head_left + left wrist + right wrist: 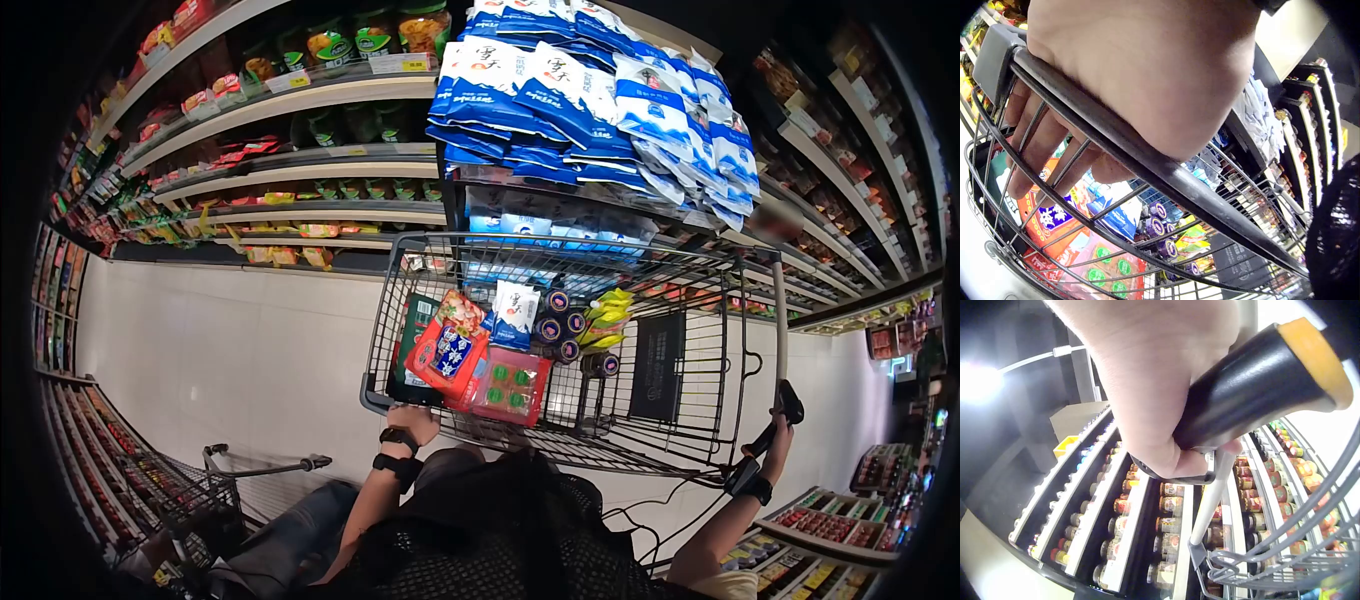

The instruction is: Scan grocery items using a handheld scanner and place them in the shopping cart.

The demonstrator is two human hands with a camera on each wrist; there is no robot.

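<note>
Cart-pushing step: left hand point(1147, 62) curls over cart rim point(1172, 181), right hand point(1160, 381) grips handle point(1260, 381); steering likely needs both holds.

The cart point(720, 330) is showing dark, smooth metal wire; its handle point(1254, 387) is looking like glossy black plastic. Packets point(455, 350) inside are gleaming as shiny plastic film. The floor point(230, 350) is looking smooth.

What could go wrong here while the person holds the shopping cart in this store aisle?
1. The front of the cart seems close to the stacked blue bags; a push forward may knock them down.
2. The left hand grips the cart rim with fingers inside the wires; shifting packs could pinch them.
3. The right hand holds only the end of the handle, so steering may be uneven.
</note>
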